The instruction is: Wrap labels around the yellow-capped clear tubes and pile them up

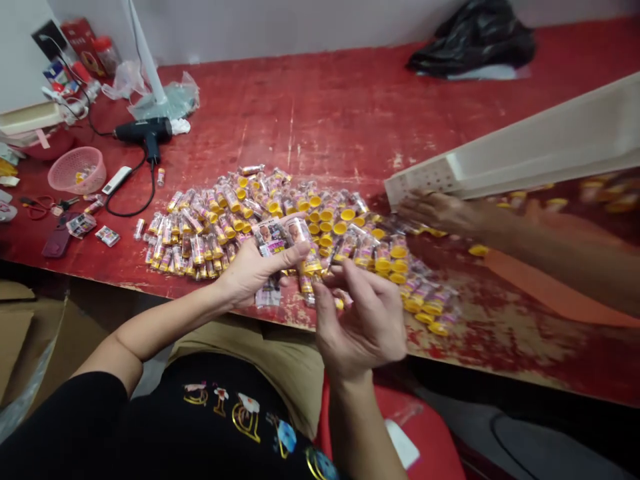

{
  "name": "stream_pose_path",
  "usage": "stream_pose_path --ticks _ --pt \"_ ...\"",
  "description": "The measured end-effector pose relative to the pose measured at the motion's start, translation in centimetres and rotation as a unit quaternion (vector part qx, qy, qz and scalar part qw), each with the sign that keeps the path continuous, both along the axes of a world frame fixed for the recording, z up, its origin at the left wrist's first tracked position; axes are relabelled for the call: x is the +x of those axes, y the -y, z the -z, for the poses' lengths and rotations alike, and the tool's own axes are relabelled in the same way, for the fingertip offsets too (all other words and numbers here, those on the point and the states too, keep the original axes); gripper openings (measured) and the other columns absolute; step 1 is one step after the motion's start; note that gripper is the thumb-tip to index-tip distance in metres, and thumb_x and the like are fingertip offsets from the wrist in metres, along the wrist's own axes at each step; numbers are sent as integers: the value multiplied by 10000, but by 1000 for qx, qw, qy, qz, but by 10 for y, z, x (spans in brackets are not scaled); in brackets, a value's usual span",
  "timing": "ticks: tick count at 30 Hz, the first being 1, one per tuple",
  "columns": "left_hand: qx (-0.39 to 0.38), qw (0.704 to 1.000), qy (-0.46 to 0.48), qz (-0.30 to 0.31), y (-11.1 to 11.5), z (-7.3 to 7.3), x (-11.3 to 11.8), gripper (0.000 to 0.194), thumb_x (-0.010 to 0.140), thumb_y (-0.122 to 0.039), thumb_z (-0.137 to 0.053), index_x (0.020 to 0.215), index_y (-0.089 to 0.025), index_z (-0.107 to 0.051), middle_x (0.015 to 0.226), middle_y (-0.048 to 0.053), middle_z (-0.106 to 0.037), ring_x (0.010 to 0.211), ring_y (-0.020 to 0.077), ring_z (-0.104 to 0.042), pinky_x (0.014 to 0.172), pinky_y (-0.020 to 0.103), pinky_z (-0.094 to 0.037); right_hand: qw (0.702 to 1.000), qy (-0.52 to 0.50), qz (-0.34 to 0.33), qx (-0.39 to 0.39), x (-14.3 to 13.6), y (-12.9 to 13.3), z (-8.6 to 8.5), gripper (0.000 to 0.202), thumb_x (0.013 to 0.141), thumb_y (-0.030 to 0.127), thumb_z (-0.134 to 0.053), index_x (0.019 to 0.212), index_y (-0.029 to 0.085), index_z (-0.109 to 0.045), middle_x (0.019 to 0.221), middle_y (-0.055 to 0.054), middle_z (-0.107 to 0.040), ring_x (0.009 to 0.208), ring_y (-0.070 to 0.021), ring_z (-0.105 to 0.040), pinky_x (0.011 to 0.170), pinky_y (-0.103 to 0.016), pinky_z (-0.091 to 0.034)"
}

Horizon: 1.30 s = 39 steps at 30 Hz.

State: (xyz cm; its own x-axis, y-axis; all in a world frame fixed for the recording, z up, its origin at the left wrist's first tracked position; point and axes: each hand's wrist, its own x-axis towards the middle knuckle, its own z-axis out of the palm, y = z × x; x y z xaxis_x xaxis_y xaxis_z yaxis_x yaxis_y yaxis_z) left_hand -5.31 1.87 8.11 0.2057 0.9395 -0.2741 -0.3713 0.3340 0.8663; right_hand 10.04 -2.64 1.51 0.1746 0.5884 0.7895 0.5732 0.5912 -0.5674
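In the head view, my left hand (pixel 255 268) is closed round a small clear tube (pixel 307 248) with a yellow cap and a printed label, its thumb across the top. Printed packets (pixel 269 241) lie under the same hand. My right hand (pixel 363 310) is just right of the tube, fingers curled with thumb and fingertips close together; whatever may be between them is too small to make out. Beyond both hands, a wide pile of similar yellow-capped tubes (pixel 220 213) spreads over the red table (pixel 300 113).
Another person's hand (pixel 440 210) touches a long white tray (pixel 545 147), tilted at the right. A black heat gun (pixel 145 131) with a cord, a pink basket (pixel 77 170), red scissors (pixel 37 207) and a purple phone (pixel 57 240) are left. A black bag (pixel 475 40) lies far back.
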Motion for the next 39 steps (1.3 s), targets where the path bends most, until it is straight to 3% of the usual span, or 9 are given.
stream_pose_path --ticks 3,6,15,27,32,36,39 --pt "-25 999 30 -10 12 1 7 851 612 -446 -965 1353 -186 -636 839 -2 -643 507 37 -455 453 200 -380 999 12 43 24 -18 -2 -16 409 843 57 -753 1194 266 -757 952 -34 -736 798 -146 -724 751 -298 -619" --pt "-27 999 34 -30 17 2 7 872 591 -409 -979 1360 -178 -640 829 -13 -636 529 46 -474 455 197 -393 998 36 34 33 -15 1 -21 420 811 32 -782 1165 258 -765 936 -28 -748 774 -138 -721 749 -289 -609" --pt "-48 999 15 -8 26 -3 7 910 620 -419 -963 1429 -213 -602 823 -22 -659 548 49 -498 530 199 -433 996 8 61 65 -15 3 -11 398 757 2 -818 1071 247 -804 858 -9 -747 724 -132 -707 688 -267 -584" --pt "-56 998 30 -20 21 6 0 731 663 -371 -946 1325 -236 -670 871 -20 -665 501 29 -455 468 193 -418 998 16 37 40 -20 -5 -5 559 732 -25 -822 1191 292 -784 881 -8 -727 735 -147 -688 707 -294 -547" --pt "-64 994 44 -81 17 18 -10 654 616 -397 -969 1161 -156 -698 840 -19 -642 502 31 -476 452 194 -415 998 62 -19 7 -26 -15 -2 558 761 -27 -792 1228 278 -758 909 -30 -709 780 -152 -672 723 -288 -550" --pt "-80 990 23 -115 8 27 -21 553 589 -440 -976 917 -112 -674 742 -9 -625 456 31 -461 431 202 -393 995 87 -50 5 -34 -32 0 507 790 13 -783 1221 279 -753 918 -35 -706 785 -154 -667 722 -289 -552" --pt "-51 989 11 -141 -2 28 -31 533 653 -449 -947 996 -124 -701 858 46 -692 511 56 -541 437 192 -409 996 71 -46 13 -45 -60 6 429 833 54 -752 1194 286 -762 917 -37 -705 789 -159 -667 715 -297 -548"
